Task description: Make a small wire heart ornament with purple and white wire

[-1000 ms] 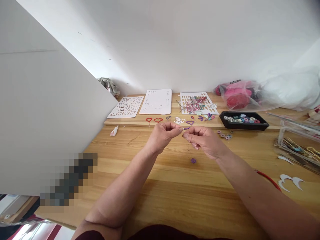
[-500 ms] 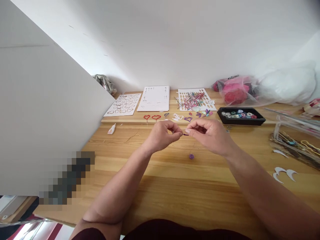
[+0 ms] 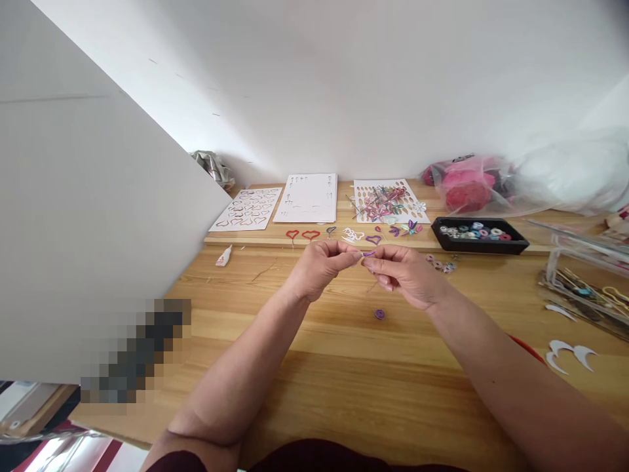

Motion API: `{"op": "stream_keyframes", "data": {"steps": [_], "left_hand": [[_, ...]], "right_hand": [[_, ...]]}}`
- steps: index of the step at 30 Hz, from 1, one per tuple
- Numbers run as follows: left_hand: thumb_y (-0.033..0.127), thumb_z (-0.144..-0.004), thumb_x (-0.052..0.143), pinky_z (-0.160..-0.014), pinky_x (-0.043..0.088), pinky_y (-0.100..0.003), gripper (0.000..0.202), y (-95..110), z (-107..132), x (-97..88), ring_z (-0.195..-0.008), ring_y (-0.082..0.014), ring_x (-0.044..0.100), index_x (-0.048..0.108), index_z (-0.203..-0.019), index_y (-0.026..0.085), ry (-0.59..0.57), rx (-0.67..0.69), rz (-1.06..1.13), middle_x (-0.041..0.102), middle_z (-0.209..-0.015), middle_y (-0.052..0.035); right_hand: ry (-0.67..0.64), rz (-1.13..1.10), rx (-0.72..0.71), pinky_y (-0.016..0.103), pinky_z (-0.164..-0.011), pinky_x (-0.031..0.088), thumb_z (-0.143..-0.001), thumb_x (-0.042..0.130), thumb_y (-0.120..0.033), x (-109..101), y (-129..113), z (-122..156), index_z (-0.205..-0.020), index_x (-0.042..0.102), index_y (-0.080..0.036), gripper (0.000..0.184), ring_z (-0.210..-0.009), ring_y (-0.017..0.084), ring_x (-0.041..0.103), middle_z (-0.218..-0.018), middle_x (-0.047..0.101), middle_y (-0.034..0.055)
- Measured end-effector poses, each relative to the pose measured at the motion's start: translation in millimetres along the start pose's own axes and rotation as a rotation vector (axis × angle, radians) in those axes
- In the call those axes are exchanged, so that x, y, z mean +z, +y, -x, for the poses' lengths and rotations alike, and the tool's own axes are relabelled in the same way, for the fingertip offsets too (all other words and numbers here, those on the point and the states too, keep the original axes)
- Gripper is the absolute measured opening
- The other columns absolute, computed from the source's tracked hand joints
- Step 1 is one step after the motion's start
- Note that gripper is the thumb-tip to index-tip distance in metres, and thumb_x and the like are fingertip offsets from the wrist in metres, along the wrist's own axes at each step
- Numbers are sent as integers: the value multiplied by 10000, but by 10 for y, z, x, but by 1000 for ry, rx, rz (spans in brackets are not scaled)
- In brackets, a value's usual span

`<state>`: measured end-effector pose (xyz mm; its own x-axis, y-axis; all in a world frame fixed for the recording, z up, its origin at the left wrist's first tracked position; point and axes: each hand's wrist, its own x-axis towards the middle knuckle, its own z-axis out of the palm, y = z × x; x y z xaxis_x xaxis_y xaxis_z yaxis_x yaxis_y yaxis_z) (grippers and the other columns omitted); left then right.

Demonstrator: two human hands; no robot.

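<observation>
Between my two hands is a small purple thread-wrapped piece (image 3: 368,254), too small to make out fully. My left hand (image 3: 324,267) is closed, thumb and forefinger pinching its left end. My right hand (image 3: 407,274) pinches it from the other side, fingertips almost touching the left ones. Just below my right hand, a small purple thread bobbin (image 3: 380,314) lies on the wooden table (image 3: 344,367). Beyond the hands, a purple heart outline (image 3: 373,240), red heart outlines (image 3: 310,235) and a white cut-out (image 3: 352,235) lie on the raised ledge.
At the back lie a sheet with heart shapes (image 3: 248,210), a white sheet (image 3: 307,198) and a card with several thread flowers (image 3: 386,200). A black tray of bobbins (image 3: 479,235) stands right of them. Also around are a glue bottle (image 3: 224,256), a clear box (image 3: 590,282) and white crescents (image 3: 584,357).
My right hand has turned and closed in on the left, with more fingers curled below. The purple piece now shows above the fingertips. The view has shifted slightly.
</observation>
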<state>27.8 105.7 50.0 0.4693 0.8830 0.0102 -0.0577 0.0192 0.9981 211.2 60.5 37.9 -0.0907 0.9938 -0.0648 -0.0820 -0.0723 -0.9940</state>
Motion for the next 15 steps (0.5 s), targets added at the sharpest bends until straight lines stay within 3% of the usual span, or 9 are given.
{"op": "stream_keyframes", "data": {"steps": [5, 8, 11, 15], "left_hand": [[360, -727, 745, -684, 436, -255, 218, -39, -12, 20, -690, -115, 561, 684, -740, 151, 182, 141, -206, 670, -741, -14], [292, -751, 702, -710, 453, -262, 135, -33, 6, 25, -767, -146, 603, 686, -731, 160, 229, 245, -417, 692, -794, -29], [250, -757, 681, -665, 438, -250, 89, -4, 39, 18, -749, -143, 596, 687, -722, 168, 146, 288, -538, 693, -790, -29], [259, -763, 687, -634, 415, -241, 102, 54, 86, -6, -696, -124, 570, 692, -723, 165, -50, 211, -520, 684, -758, -23]], "right_hand": [[68, 267, -119, 252, -433, 282, -749, 764, -451, 87, -14, 50, -750, 679, -180, 284, -454, 80, 381, -556, 508, -42], [121, 451, -217, 261, -461, 275, -797, 714, -405, 118, -78, 111, -742, 693, -185, 228, -488, 91, 383, -563, 511, -32], [159, 588, -310, 271, -491, 287, -823, 679, -358, 117, -155, 173, -735, 698, -189, 191, -517, 101, 399, -589, 537, -19], [163, 648, -335, 279, -512, 297, -823, 680, -331, 39, -222, 184, -730, 707, -193, 168, -544, 109, 423, -605, 556, -13]]}}
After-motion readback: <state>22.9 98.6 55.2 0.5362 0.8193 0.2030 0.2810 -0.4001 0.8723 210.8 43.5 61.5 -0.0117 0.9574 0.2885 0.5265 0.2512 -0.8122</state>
